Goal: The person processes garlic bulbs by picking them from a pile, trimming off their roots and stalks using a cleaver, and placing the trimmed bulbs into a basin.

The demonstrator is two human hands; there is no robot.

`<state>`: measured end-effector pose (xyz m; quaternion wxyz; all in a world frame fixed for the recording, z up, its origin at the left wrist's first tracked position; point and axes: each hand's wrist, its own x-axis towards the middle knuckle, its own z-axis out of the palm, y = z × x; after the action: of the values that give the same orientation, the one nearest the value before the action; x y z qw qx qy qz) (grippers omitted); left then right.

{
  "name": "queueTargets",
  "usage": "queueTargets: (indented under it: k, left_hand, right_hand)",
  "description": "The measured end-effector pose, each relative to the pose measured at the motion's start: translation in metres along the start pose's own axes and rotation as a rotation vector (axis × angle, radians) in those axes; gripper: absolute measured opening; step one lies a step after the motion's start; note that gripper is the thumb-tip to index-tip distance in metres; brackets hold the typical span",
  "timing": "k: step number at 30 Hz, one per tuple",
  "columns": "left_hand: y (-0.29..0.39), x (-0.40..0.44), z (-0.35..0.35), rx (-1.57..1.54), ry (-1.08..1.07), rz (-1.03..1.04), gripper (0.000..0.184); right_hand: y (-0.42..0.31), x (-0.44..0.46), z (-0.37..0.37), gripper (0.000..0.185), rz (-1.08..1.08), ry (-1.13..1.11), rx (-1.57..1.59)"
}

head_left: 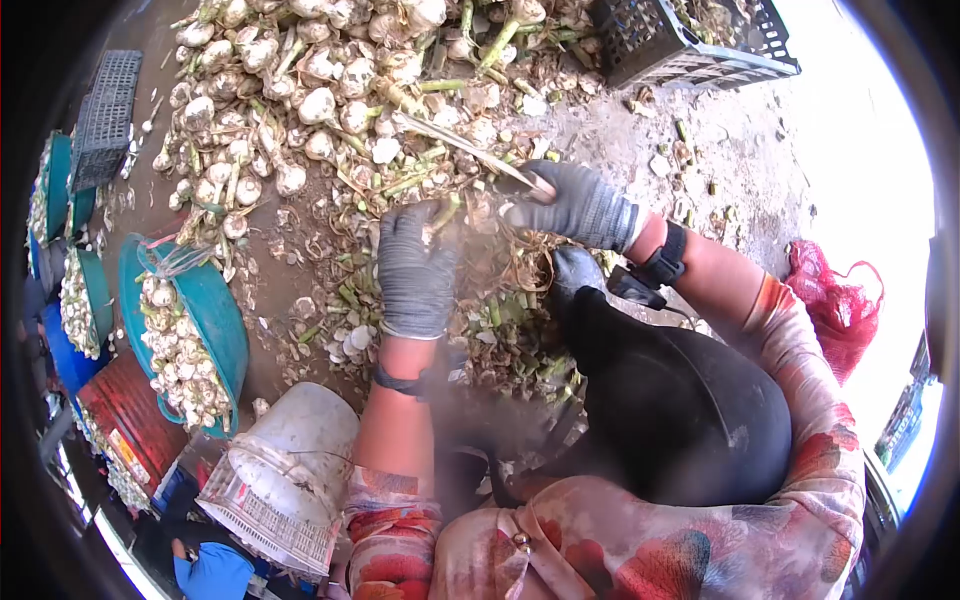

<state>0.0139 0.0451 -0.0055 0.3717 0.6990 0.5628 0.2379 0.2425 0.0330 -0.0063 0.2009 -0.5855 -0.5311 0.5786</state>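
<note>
Both hands wear grey knitted gloves. My left hand (415, 272) is closed round the lower end of a short green garlic stem (447, 211); a blurred patch hides what else it may hold. To its right, my right hand (578, 205) is closed on a wooden-handled tool (541, 187), whose long pale part (462, 144) points up and left toward the pile. Beyond the hands lies a large heap of garlic bulbs (318, 105) with stems. Cut stems and peelings (495, 315) lie on the ground below and between the hands.
A black crate (690, 66) stands at the top right. At the left are a teal tub (222, 320) of garlic, a grey crate (107, 115) and a white bucket (300, 440). A red mesh bag (840, 310) lies at the right. Someone in blue (215, 570) is at the bottom left.
</note>
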Motion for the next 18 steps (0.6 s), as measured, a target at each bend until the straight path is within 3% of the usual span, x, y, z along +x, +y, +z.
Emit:
queueTargets:
  k: [1,2,4,6,8,9,10,11,14,16,17,18]
  left_hand:
    - [-0.001,0.001,0.005,0.084,0.005,0.132,0.038]
    - [0.005,-0.002,0.011,0.077,0.001,0.132,0.038]
    - [0.022,-0.006,0.022,-0.548,0.129,-0.085,0.050]
    - [0.030,-0.005,0.018,-0.683,0.193,-0.150,0.059]
    - [0.019,-0.006,0.013,-0.977,-0.068,-0.401,0.062]
    - [0.014,-0.001,0.013,-0.584,-0.107,-0.499,0.065]
    - [0.007,-0.002,0.017,-0.585,-0.113,-0.504,0.065]
    - [0.003,-0.003,0.021,-0.688,-0.103,-0.416,0.064]
    - [0.010,-0.002,0.016,-0.942,-0.092,-0.273,0.062]
    - [0.013,-0.005,0.008,-0.833,-0.097,-0.250,0.038]
    - [-0.002,-0.006,0.008,-0.832,-0.097,-0.253,0.038]
    - [-0.029,-0.008,0.011,-0.380,-0.128,0.051,0.037]
  right_hand:
    - [-0.011,0.007,0.007,0.036,-0.068,-0.005,0.019]
    - [-0.016,0.011,0.010,0.036,-0.138,-0.009,0.040]
    - [-0.016,0.018,0.012,0.038,-0.125,0.040,0.060]
    - [-0.015,0.027,0.011,0.041,-0.119,0.084,0.077]
    - [-0.026,0.026,0.011,0.037,0.302,-0.036,0.311]
    - [-0.031,0.021,0.009,0.035,0.357,-0.058,0.168]
    - [-0.027,0.018,0.012,0.035,0.364,-0.059,0.169]
    - [-0.019,0.016,0.017,0.035,0.071,0.014,0.073]
    - [-0.010,0.015,0.017,0.035,-0.046,0.100,0.058]
    - [-0.016,0.003,0.000,0.038,-0.111,0.028,-0.328]
    - [-0.019,-0.005,0.001,0.029,-0.211,0.060,-0.459]
    - [-0.024,-0.011,0.001,0.029,-0.210,0.059,-0.459]
